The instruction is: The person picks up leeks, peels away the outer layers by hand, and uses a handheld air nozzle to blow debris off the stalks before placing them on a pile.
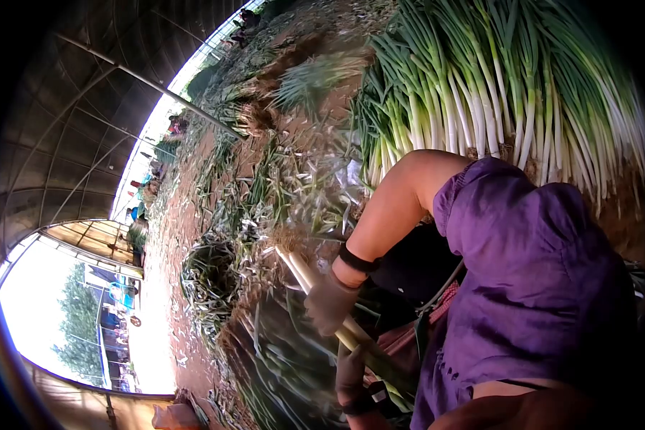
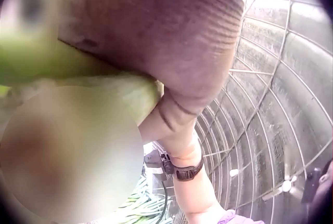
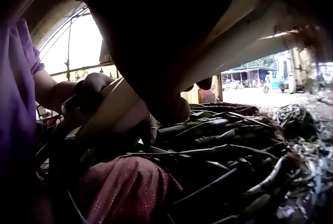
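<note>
Several thick green onion stalks (image 1: 299, 269) slant across the lap in the head view, white root ends up and left, green parts down and right. My right hand (image 1: 328, 304) grips them around the white part, below the hairy roots (image 1: 287, 239). Farther along, near the green leaves, my left hand (image 1: 350, 369) holds the same stalks. In the right wrist view my right hand (image 3: 161, 37) is a dark shape over the pale stalks (image 3: 229, 47), with the left hand (image 3: 93, 91) behind. Blurred ovals hide part of the left wrist view, beside the green stalks (image 2: 130, 94).
A big stack of green onions (image 1: 473, 107) lies on my right. More onions (image 1: 287, 365) lie close by the hands, and a heap of stripped leaves (image 1: 211, 276) sits just beyond. Scraps litter the dirt floor (image 1: 193, 344) under a ribbed tunnel roof (image 1: 72, 107).
</note>
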Motion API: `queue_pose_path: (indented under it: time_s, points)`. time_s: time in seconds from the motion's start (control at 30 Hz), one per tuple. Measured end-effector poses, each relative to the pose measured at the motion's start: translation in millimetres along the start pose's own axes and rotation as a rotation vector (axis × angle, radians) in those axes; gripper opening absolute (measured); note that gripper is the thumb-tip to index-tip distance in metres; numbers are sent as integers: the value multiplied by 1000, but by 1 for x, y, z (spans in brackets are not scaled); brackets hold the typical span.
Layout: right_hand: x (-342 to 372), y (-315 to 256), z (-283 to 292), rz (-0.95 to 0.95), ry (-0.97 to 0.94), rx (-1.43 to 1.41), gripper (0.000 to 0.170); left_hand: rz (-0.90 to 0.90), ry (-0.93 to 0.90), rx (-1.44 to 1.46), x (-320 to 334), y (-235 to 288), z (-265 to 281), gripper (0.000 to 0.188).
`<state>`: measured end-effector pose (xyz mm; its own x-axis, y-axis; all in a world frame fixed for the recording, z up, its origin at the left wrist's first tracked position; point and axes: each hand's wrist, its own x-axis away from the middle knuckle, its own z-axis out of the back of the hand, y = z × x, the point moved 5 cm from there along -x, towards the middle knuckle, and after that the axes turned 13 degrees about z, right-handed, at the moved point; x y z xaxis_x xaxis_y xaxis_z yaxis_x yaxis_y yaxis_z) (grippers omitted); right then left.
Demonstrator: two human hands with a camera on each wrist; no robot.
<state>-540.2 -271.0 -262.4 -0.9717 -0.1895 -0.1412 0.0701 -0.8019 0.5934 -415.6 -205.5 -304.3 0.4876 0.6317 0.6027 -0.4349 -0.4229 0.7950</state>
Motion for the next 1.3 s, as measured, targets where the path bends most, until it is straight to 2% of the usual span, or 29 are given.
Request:
queue_pose_path:
  time_s: [0.07,0.1,0.17,0.2,0.27,0.3,0.33,0.37,0.4,0.43,0.47,0.5,0.53,0.6,0.67,0.73,0.8,0.83,0.9,0.97,1.03,1.07,1.1,1.13,1.17,1.2,1.3]
  points:
    - [13,4,17,-22,-89,-12,16,13,-17,-24,8,8,-7,42]
    - [24,12,26,-71,-15,18,16,-33,-32,-42,12,13,-8,47]
    - [56,36,53,-156,-62,64,20,-126,-63,-83,22,26,-4,58]
    - [76,52,71,-208,-126,91,23,-147,30,-67,36,37,3,58]
    - [135,82,103,-422,-237,189,23,-191,212,-34,67,63,15,57]
    - [172,95,123,-537,-182,225,20,-212,286,-3,76,74,24,56]
    - [207,100,159,-703,-263,267,18,-238,348,35,82,79,37,55]
    - [258,108,179,-891,-223,250,16,-265,394,77,83,82,52,55]
    - [292,96,220,-974,-204,354,17,-281,428,109,81,82,67,54]
    - [323,79,258,-1262,-329,376,22,-290,451,135,78,79,81,53]
    - [369,56,283,-1394,-324,498,28,-297,468,158,72,77,92,52]
    - [407,28,307,-1656,-416,567,30,-287,466,164,64,73,99,51]
    - [434,-11,328,-1828,-258,572,31,-278,458,166,54,70,103,50]
    - [489,-89,338,-2117,-296,676,36,-239,406,158,27,58,106,48]
    - [550,-168,309,-2458,-279,523,44,-166,308,96,-10,40,93,47]
    - [602,-239,254,-2710,-404,240,40,-159,218,-108,-56,20,68,42]
    - [668,-336,185,-2902,-307,268,49,-322,149,-587,-99,-4,31,34]
    - [662,-342,190,-2931,-256,252,49,-447,122,-846,-118,-24,14,30]
    - [629,-333,196,-2979,-142,193,48,-516,-72,-1204,-156,-46,-14,24]
    - [625,-328,202,-2931,-177,171,52,-337,-261,-1261,-181,-95,-29,25]
    - [632,-333,198,-2938,-143,161,59,-64,-325,-1119,-198,-150,-29,26]
    - [630,-334,196,-2967,-78,144,69,44,-336,-1050,-203,-175,-28,26]
    - [619,-329,198,-2995,-94,155,70,129,-341,-988,-207,-194,-30,26]
    - [610,-325,202,-3020,-113,163,71,175,-352,-943,-208,-210,-32,27]
    - [604,-317,206,-3002,-213,45,76,216,-363,-901,-212,-227,-34,27]
    - [627,-323,193,-2960,-397,14,75,236,-364,-857,-216,-240,-39,28]
    - [621,-312,196,-2892,-466,-94,75,208,-323,-689,-239,-255,-53,30]
